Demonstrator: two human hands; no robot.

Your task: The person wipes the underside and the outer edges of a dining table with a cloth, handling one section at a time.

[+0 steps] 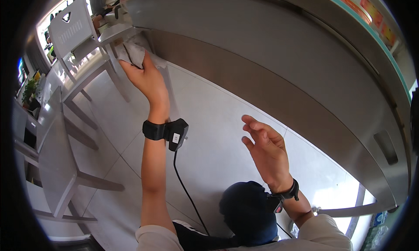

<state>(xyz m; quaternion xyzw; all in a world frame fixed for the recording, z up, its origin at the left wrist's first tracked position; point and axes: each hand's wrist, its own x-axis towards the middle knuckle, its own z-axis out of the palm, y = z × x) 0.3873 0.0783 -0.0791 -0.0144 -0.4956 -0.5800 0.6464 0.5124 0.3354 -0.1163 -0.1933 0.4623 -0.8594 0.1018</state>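
My left hand (149, 79) reaches up to the upper left, its thumb and fingers closed on a folded white cloth or tissue (135, 53). The cloth lies close to the left end of a long grey cabinet-like piece of furniture (262, 48), by a table or chair leg; whether they touch cannot be told. My right hand (266, 149) hovers over the tiled floor in front of the furniture's lower edge, fingers apart and slightly bent, with nothing in it. Each wrist wears a black strapped device.
Light grey chairs (73, 28) stand along the left side. Potted plants (30, 89) are at the far left. A black cable (186, 189) runs down from the left wrist device. Plastic-wrapped items (379, 233) lie at the lower right. My dark-clad knee (248, 211) is below.
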